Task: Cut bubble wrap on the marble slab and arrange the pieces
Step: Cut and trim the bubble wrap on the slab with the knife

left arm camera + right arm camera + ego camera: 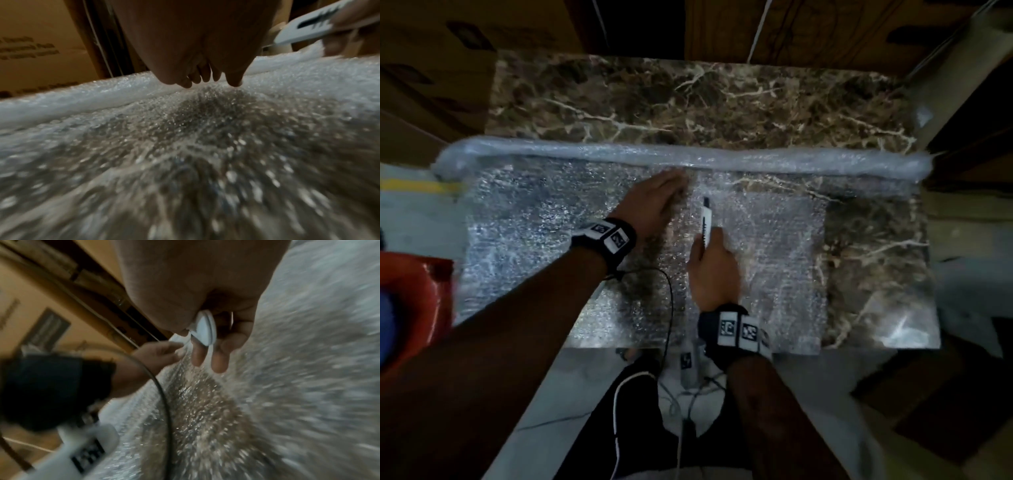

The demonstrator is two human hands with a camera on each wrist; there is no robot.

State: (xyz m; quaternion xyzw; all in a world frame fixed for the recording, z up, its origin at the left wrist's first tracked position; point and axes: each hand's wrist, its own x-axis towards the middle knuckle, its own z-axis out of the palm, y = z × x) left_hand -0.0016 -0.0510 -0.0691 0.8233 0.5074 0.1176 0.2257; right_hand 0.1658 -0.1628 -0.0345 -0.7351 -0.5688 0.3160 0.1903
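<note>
Bubble wrap lies unrolled across the marble slab towards its near edge. The left hand, fingers straight, presses it flat. The right hand grips a white utility knife. A clean cut likely needs taut wrap and one steady stroke.

Clear bubble wrap sheet flat on brown veined marble slab — rolled part behind; red plastic stool left.

cardboard box print blurred, unreadable
</note>
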